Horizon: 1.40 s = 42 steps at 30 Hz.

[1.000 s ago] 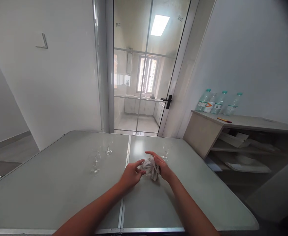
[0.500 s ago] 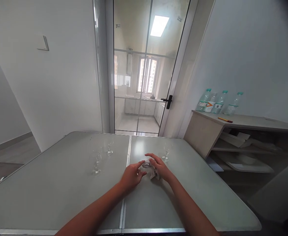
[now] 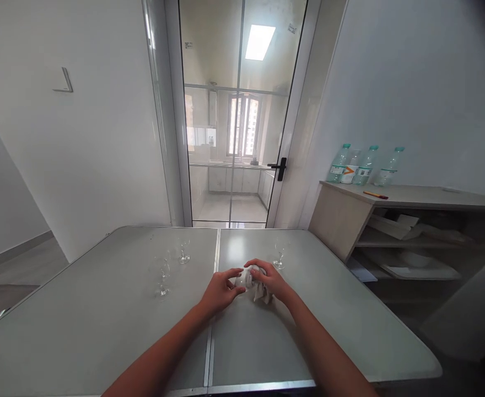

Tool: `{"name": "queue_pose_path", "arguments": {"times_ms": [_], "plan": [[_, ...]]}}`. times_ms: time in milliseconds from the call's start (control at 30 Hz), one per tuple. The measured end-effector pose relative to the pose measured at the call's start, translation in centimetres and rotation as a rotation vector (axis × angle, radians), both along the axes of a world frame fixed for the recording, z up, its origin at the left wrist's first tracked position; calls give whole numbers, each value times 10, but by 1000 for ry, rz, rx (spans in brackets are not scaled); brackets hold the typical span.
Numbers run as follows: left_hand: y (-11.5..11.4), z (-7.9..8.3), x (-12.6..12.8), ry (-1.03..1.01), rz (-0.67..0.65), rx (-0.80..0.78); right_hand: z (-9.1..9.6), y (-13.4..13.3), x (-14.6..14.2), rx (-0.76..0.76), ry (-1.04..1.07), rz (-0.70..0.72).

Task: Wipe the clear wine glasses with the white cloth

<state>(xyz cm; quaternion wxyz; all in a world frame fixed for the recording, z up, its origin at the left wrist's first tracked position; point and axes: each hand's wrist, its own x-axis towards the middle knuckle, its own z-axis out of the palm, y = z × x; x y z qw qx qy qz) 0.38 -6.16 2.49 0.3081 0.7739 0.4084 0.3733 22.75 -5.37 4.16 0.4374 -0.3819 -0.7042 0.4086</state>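
Near the table's middle seam, my left hand (image 3: pixel 221 289) curls its thumb and fingers round the clear bowl of a wine glass (image 3: pixel 243 280). My right hand (image 3: pixel 269 279) grips a crumpled whitish cloth (image 3: pixel 262 293), pressed against the glass's right side; a loose end hangs below the fingers. Most of the held glass is hidden by the cloth and fingers. Just beyond my right hand stands another stemmed glass (image 3: pixel 279 260). On the left half are more clear stemmed glasses, one nearer (image 3: pixel 163 288) and one farther back (image 3: pixel 183 256).
The grey table (image 3: pixel 102 331) has a metal seam running down its middle. To the right, a shelf unit (image 3: pixel 345 215) carries several plastic bottles (image 3: pixel 364 171) and an orange pen-like item (image 3: pixel 375 194). A glass door (image 3: pixel 236 127) with a black handle (image 3: pixel 281 169) stands behind the table.
The held glass has turned, so more of its clear bowl shows between my hands. My left fingers have spread slightly around it. The head view has shifted slightly.
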Motion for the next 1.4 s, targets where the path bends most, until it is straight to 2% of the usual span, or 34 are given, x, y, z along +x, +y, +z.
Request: {"name": "queue_pose_path", "arguments": {"times_ms": [67,133,200,267,367,500,600,667,733,767,933,1000,1067,1133,1300,1400], "plan": [[1,-4,0,135,40,126,-4,1,-1,-59,55,-59],[1,-8,1,229,67,226,-5,-1,-3,-130,131,-55],[-1,-10,3,243,81,258,-3,-4,-4,-196,203,1],[-3,-8,4,195,76,225,0,-9,-5,-247,249,59],[-6,1,6,11,10,36,5,-14,-3,-237,234,98],[-2,8,5,-242,-86,-296,6,-12,1,-33,117,44],[5,6,1,-274,-143,-503,0,-5,2,56,8,-25],[9,5,-2,-242,-149,-561,-7,0,0,47,-32,-53],[10,4,-4,-199,-116,-517,-12,2,-4,14,-22,-66],[10,3,-5,-166,-95,-446,-14,2,-6,-7,-1,-66],[4,7,-8,211,-41,73,-13,-6,-12,-163,131,55],[1,10,-9,300,-35,160,-10,-10,-12,-207,181,106],[0,13,-9,287,-44,169,-7,-12,-10,-225,209,130],[0,15,-9,178,-71,74,-3,-13,-7,-208,203,120],[10,10,-8,-139,-165,-371,0,-8,-5,-40,105,25],[15,5,-8,-206,-130,-451,-6,-2,-6,-27,181,-152]]}}
